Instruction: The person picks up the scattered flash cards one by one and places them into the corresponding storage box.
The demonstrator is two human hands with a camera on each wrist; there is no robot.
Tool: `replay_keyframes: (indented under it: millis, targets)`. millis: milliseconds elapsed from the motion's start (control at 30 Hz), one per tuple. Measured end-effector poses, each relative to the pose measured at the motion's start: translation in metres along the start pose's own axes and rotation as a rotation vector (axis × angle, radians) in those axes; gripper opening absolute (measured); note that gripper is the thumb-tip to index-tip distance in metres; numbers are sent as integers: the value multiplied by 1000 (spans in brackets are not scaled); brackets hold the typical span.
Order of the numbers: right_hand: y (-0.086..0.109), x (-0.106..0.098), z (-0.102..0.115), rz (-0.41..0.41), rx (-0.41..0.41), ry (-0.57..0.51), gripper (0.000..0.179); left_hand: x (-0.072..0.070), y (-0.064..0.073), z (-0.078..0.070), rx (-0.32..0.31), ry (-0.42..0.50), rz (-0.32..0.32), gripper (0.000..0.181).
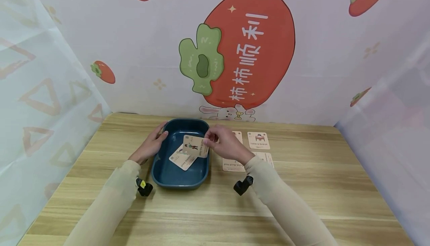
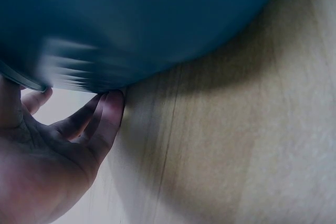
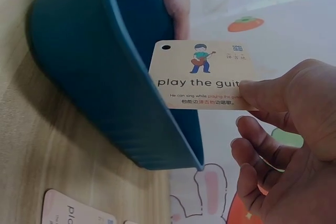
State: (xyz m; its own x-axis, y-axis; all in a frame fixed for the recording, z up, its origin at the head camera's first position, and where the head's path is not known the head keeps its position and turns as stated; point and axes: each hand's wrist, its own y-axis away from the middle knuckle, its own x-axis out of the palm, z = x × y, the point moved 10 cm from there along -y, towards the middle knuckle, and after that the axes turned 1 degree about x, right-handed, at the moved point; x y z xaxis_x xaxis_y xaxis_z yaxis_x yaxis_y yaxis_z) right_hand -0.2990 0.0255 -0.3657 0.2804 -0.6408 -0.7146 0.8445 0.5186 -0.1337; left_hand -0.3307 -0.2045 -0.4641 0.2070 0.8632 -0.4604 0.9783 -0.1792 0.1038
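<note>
In the head view my right hand [image 1: 226, 141] pinches a "play the guitar" flash card [image 1: 196, 146] between thumb and forefinger, over the right part of a dark blue plastic bin [image 1: 181, 184]. The right wrist view shows the card's [image 3: 202, 69] printed face, with a guitar player drawn on it. Its other fingers curl loosely below the card. My left hand [image 1: 151, 144] holds the bin's left wall, the thumb at the rim and the fingertips [image 2: 111, 106] against the outside. Inside the bin lies another flash card [image 1: 183, 160], partly covered by the held one.
Right of the bin, several flash cards lie on the wooden table [image 1: 215, 216]: a "take a break" card [image 1: 258, 140], a "play ping-pong" card [image 1: 233, 165] and others partly behind my right arm. A printed cloth backdrop [image 1: 161, 44] stands along the table's far edge.
</note>
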Motion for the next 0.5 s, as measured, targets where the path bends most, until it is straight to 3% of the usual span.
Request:
replay_keyframes:
  millis: [500]
  targets:
    - [0, 17, -7, 55, 24, 28, 9, 0, 1, 0, -15, 8, 2, 60]
